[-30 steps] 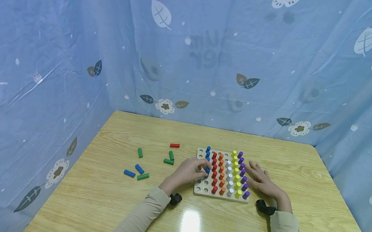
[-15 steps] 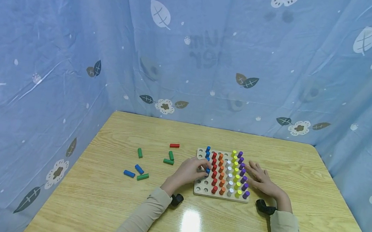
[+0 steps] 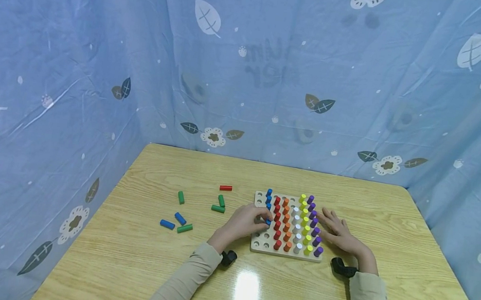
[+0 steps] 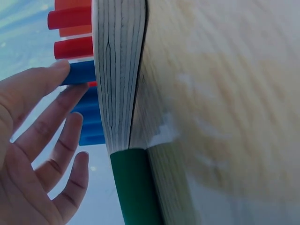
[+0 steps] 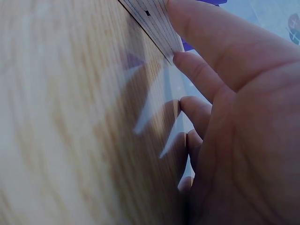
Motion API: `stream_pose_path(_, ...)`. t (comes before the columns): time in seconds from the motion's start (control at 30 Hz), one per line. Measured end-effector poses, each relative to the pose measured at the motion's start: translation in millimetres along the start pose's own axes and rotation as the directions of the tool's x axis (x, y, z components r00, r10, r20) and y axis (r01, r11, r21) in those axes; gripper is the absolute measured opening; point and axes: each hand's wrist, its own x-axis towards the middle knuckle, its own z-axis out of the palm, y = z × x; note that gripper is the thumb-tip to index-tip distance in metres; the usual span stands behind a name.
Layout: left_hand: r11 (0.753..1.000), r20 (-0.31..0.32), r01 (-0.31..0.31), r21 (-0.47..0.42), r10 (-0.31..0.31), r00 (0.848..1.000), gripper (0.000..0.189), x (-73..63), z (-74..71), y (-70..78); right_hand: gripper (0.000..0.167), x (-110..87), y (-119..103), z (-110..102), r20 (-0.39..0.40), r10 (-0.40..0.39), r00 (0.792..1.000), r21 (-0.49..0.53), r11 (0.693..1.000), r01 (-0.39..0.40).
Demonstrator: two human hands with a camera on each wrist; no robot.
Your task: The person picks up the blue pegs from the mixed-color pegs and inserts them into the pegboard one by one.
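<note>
My left hand [image 3: 243, 221] pinches a blue peg [image 4: 80, 72] between thumb and index finger. In the left wrist view this peg stands in the wooden pegboard [image 4: 119, 61], in line with other blue pegs [image 4: 91, 117], and the remaining fingers are loosely bent. Red pegs [image 3: 278, 226], orange, white, yellow and purple pegs [image 3: 316, 232] stand in columns to the right. Along the board's right edge lies my right hand [image 3: 343, 236], fingers spread and thumb by the purple pegs. Its fingertips touch the board's side in the right wrist view.
Loose on the table [image 3: 144, 267], left of the board, lie two blue pegs [image 3: 180, 219], several green pegs [image 3: 218, 209] and a red peg [image 3: 225, 188]. Holes [image 3: 266, 245] show at the board's near left corner. A blue patterned curtain [image 3: 248, 72] hangs behind the table.
The blue peg in my left hand sits slightly lower than a second ago, and the fingertips have dipped with it. My right hand stays at the board's edge.
</note>
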Motion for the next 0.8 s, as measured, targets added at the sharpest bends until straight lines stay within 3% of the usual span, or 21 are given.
stream_pose_path(0.4, 0.999, 0.018, 0.027, -0.016, -0.027, 0.999, 0.014, -4.1, -7.2, -3.6, 0.057, 0.7, -1, -1, 0.0, 0.003, 1.0, 0.002, 1.0, -0.003)
stream_pose_path(0.8, 0.998, -0.006, 0.06, 0.01, -0.06, 0.998, 0.017, -16.8, -22.0, -15.0, 0.057, 0.6, 0, 0, 0.002, -0.004, 1.0, -0.005, 1.0, 0.004)
